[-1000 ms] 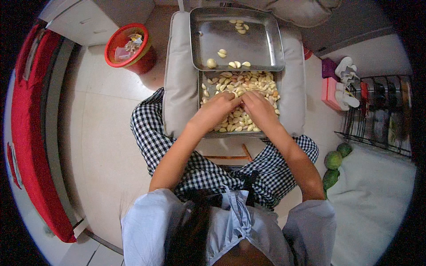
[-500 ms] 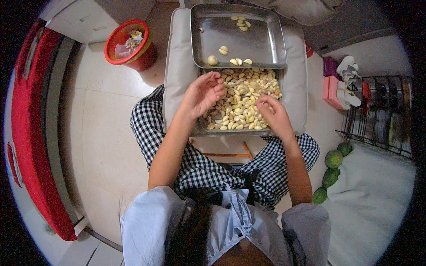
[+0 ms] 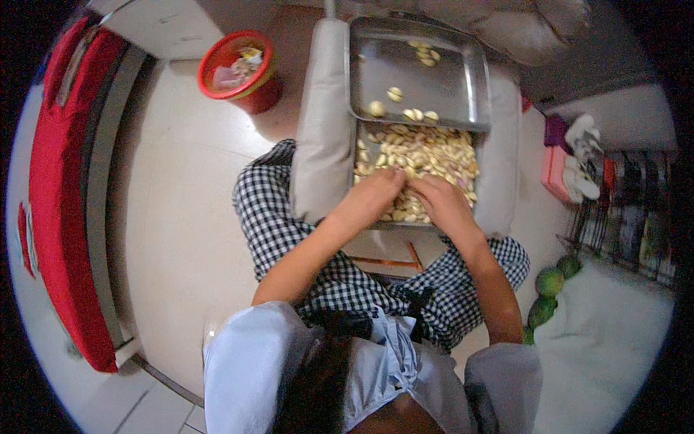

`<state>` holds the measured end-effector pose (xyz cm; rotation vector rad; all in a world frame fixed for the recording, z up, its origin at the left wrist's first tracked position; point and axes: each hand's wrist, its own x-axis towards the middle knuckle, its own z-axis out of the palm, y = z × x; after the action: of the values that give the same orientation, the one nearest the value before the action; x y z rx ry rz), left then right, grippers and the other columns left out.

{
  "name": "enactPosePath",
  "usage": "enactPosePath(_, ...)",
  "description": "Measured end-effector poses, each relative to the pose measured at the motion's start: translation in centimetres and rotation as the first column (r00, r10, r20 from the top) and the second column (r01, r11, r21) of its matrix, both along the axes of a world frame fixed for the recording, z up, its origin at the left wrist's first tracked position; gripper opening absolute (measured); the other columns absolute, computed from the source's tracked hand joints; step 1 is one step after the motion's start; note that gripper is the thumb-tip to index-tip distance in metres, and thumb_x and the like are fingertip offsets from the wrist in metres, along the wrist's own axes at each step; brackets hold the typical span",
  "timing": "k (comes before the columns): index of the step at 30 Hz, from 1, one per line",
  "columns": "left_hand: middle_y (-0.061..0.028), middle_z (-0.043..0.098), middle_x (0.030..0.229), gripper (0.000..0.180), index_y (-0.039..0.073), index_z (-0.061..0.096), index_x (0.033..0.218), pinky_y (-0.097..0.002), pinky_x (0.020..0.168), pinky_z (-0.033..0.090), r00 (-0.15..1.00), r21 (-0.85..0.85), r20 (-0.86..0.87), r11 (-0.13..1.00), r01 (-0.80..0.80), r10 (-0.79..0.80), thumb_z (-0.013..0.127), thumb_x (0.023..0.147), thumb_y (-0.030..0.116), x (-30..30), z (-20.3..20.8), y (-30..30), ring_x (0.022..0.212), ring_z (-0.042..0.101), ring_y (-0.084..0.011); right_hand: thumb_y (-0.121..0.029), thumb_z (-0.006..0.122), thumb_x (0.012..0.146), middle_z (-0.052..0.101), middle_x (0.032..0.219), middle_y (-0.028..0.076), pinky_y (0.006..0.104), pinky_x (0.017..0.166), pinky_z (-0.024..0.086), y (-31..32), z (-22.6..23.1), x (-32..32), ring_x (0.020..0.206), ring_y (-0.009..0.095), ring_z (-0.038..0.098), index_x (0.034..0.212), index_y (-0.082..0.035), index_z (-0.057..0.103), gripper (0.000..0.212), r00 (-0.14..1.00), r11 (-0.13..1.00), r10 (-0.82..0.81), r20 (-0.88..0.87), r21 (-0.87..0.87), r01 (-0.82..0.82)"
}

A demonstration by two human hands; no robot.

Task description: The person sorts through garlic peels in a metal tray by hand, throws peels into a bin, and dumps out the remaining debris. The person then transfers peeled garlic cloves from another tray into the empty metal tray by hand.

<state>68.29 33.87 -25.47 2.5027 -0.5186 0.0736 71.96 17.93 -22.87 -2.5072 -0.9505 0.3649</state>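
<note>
Over the lower metal tray (image 3: 405,226), heaped with garlic cloves (image 3: 426,153), my two hands meet at the fingertips. My left hand (image 3: 374,192) has its thumb and fingers pinched together. Close against it, my right hand (image 3: 444,202) is bent inward, its fingers also drawn into a pinch. Whatever lies between the fingertips is too small and blurred to make out. Some cloves in the heap look pale and peeled, others brownish with skin. Beyond it, a second metal tray (image 3: 450,90) carries several loose pale cloves (image 3: 412,114).
Both trays rest on a grey padded seat (image 3: 318,123). A red bin (image 3: 253,94) with scraps stands on the floor at the far left. Green round fruits (image 3: 549,282) line the right side, near a black wire rack (image 3: 622,210). My checkered knees flank the seat.
Both hands, apart before, have come together above the cloves; the left moved down and right and closed. The whole view has shifted, with the seat and trays now farther right and lower.
</note>
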Motion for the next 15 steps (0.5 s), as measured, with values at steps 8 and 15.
enactPosePath(8, -0.0186, 0.049, 0.082, 0.018, -0.005, 0.04, 0.085, -0.0339, 0.065, 0.044, 0.999, -0.009, -0.019, 0.999, 0.046, -0.046, 0.042, 0.068, 0.002, 0.4, -2.0, -0.1, 0.078, 0.051, -0.0308, -0.002, 0.044, 0.063, 0.049, 0.074, 0.011, 0.0345, 0.064, 0.042, 0.4, 0.9, 0.6, 0.075, 0.026, 0.051, 0.085, -0.006, 0.05, 0.024, 0.956, 0.947, 0.275, 0.097, -0.201, -0.252)
enactPosePath(15, -0.013, 0.049, 0.075, 0.017, -0.002, 0.04, 0.084, -0.03, 0.056, 0.046, 0.997, 0.271, -0.03, 0.96, -0.064, 0.074, 0.042, 0.07, 0.007, 0.7, 0.0, -0.7, 0.07, 0.054, -0.0237, -0.005, 0.044, 0.065, 0.047, 0.071, 0.01, 0.034, 0.063, 0.042, 0.6, 1.2, 1.4, 0.074, 0.025, 0.05, 0.081, -0.005, 0.049, 0.017, 0.924, 0.923, 0.351, 0.153, -0.224, -0.314)
